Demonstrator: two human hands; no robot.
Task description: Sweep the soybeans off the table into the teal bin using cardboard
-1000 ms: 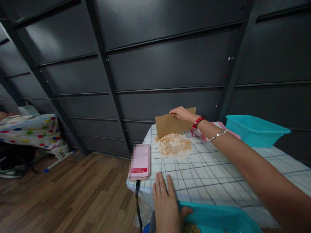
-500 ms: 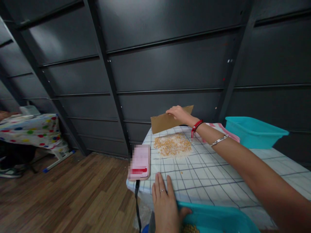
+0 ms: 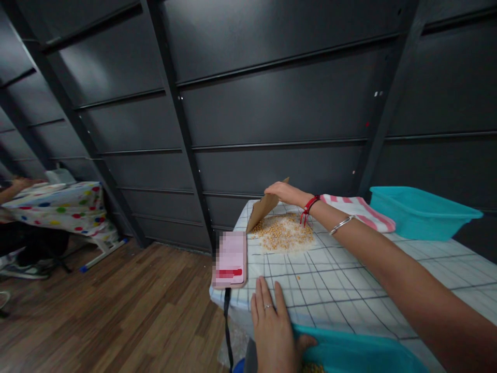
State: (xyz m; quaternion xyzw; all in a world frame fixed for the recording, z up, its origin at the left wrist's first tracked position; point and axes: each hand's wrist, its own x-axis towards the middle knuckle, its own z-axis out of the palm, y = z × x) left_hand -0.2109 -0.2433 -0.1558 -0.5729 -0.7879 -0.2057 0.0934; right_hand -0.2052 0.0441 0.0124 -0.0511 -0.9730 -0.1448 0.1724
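My right hand (image 3: 284, 192) grips the top edge of a brown cardboard piece (image 3: 261, 211), which stands tilted on the table at the left side of a spread of yellow kernels mixed with white grains (image 3: 285, 233). A red string bracelet and a silver bangle circle that arm. Low in the view, my left hand (image 3: 273, 329) lies with fingers stretched over the table's front edge, its thumb apart at the rim of a turquoise bin (image 3: 349, 347). More yellowish kernels (image 3: 312, 368) show inside this bin, mostly cut off by the frame.
A pink phone (image 3: 232, 259) with a black strap (image 3: 228, 326) lies at the checked table's left edge. Farther right are a pink-striped cloth (image 3: 363, 211) and a second turquoise bin (image 3: 421, 212). Behind stands a dark panel wall; a person sits at a dotted table (image 3: 73, 210) far left.
My right hand has turned the cardboard and brought it down to the left side of the kernels. My left hand keeps its place at the bin's rim. The view has shifted slightly.
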